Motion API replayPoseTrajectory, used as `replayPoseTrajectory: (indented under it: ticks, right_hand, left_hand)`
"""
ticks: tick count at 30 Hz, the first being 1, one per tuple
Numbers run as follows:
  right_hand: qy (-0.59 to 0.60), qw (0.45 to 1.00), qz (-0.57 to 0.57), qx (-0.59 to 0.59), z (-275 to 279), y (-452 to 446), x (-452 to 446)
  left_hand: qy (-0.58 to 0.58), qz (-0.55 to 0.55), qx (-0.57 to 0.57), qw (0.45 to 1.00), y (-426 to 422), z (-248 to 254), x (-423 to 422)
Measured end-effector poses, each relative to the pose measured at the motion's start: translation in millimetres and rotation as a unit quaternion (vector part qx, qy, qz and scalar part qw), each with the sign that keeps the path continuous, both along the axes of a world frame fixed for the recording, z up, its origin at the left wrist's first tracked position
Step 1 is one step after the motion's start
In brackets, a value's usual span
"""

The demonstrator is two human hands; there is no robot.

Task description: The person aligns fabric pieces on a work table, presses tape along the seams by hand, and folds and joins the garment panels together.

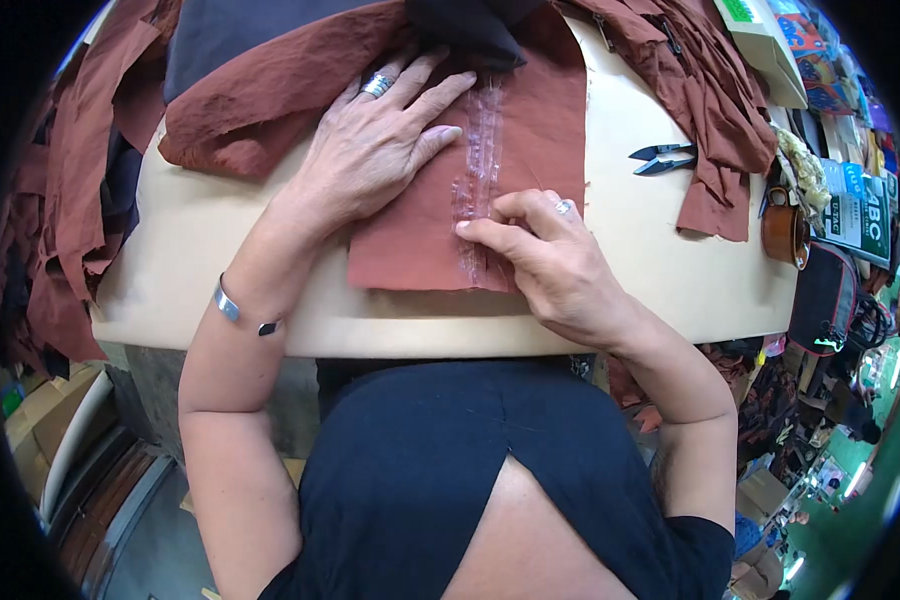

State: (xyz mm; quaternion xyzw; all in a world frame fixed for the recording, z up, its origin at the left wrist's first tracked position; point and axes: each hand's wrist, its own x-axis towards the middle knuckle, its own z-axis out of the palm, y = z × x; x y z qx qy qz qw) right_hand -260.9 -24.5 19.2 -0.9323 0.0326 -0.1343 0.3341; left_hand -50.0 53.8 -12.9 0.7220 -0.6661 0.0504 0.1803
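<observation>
A rust-brown fabric piece (410, 250) lies on the pale table, with a shiny, clear strip (483, 140) running lengthwise along it. My left hand (375, 140) rests flat on the fabric, left of the strip, its fingers spread and holding nothing. At the strip's lower part, my right hand (550, 255) is closed, thumb and forefinger bent toward each other over the strip. What sits between those fingertips is too small to make out. Dark cloth (290, 50) covers part of the brown fabric beyond my left hand.
Black-bladed snips (662, 158) lie on the table (240, 310) to the right. Brown fabric is heaped at the back right (715, 130) and hangs at the left edge (70, 200). A brown tape roll (785, 228) and a green-and-white packet (858, 215) are at the right edge.
</observation>
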Motion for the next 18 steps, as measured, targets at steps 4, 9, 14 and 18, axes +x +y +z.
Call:
replayPoseTrajectory:
  ticks: [4, 9, 14, 18]
  right_hand:
    - [0.003, 0.989, 0.032, -0.142, 0, 5, -6]
    - [-0.025, 0.976, 0.104, -0.190, 3, 12, -15]
    - [0.024, 0.998, 0.052, -0.022, 6, 13, -12]
    - [-0.008, 0.986, 0.095, -0.140, 6, 18, -13]
  left_hand:
    - [-0.013, -0.004, -0.007, 1.000, 0, -2, 1]
    - [-0.010, 0.001, 0.000, 1.000, 0, 0, 0]
    - [-0.008, 0.002, 0.010, 1.000, 0, 1, 0]
    - [0.010, -0.002, 0.027, 1.000, 0, 4, 1]
